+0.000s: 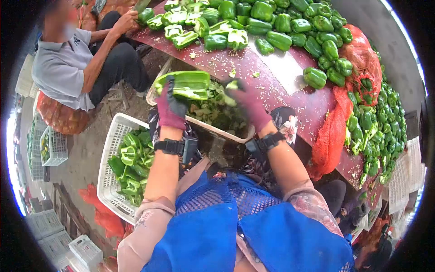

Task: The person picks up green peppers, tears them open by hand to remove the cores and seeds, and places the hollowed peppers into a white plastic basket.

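Table (276, 97) near edge runs just beside the scrap crate (197, 119), with open, seed-speckled room between that edge and the whole-pepper pile (290, 22) along the far side. Left hand (172, 106), gloved, has its fingers closed round the cut pepper (190, 84) over the crate's far-left corner; right hand (251, 104), over its right side, pinches a pale piece (231, 93), exact finger gap too blurred to tell. Pepper is glossy green, ribbed, pale inside; crate white plastic, gloves maroon knit with dark fingers.
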`<state>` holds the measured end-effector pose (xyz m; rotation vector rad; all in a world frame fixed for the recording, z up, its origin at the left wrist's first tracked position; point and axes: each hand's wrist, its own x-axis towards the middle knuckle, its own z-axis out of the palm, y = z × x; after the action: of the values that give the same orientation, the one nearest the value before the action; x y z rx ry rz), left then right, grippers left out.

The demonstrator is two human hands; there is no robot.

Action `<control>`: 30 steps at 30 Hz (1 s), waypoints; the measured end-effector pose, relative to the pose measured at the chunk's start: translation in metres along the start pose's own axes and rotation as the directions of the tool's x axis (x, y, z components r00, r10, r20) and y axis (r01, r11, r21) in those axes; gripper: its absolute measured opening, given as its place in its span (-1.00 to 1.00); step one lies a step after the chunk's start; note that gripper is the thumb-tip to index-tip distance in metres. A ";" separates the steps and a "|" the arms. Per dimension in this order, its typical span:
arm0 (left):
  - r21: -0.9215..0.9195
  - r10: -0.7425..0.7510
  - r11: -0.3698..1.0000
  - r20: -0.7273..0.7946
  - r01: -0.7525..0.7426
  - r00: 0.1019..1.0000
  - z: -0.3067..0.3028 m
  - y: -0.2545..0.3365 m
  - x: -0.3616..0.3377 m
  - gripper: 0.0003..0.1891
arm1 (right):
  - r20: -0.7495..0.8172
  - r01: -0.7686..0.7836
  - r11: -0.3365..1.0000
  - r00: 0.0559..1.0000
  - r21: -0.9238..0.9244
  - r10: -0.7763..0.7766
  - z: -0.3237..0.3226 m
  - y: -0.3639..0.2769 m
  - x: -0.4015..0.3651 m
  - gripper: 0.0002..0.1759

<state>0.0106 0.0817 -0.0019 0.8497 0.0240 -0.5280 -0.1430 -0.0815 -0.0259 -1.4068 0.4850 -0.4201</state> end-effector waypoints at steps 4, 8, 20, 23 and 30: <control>0.169 0.048 0.983 0.119 -0.068 0.992 0.011 -0.011 -0.017 -0.64 | 0.087 0.161 0.601 0.985 -0.783 -0.151 0.023 -0.001 -0.001 -0.31; 0.672 0.541 0.555 0.157 -0.490 0.827 -0.039 0.054 0.004 -0.56 | 0.142 0.176 0.643 0.984 -0.745 -0.105 0.024 -0.012 0.028 -0.23; 0.928 0.224 -0.320 -0.122 0.192 0.967 -0.222 0.155 -0.074 -0.27 | -0.151 -0.151 0.011 0.988 -0.988 0.039 -0.059 -0.036 0.232 -0.14; 0.947 0.346 -0.313 0.046 0.069 0.937 -0.181 0.136 -0.052 -0.38 | -0.204 -0.206 0.033 0.978 -0.978 0.053 -0.059 -0.025 0.256 -0.20; 0.825 0.390 0.005 0.519 -0.565 0.761 -0.030 0.103 -0.022 -0.47 | -0.193 -0.176 0.345 0.981 -0.922 -0.014 -0.057 -0.019 0.163 -0.12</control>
<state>0.0438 0.1679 0.0559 2.0151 -0.8603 0.2032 -0.0387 -0.2203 -0.0238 -2.4985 1.0497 -0.1315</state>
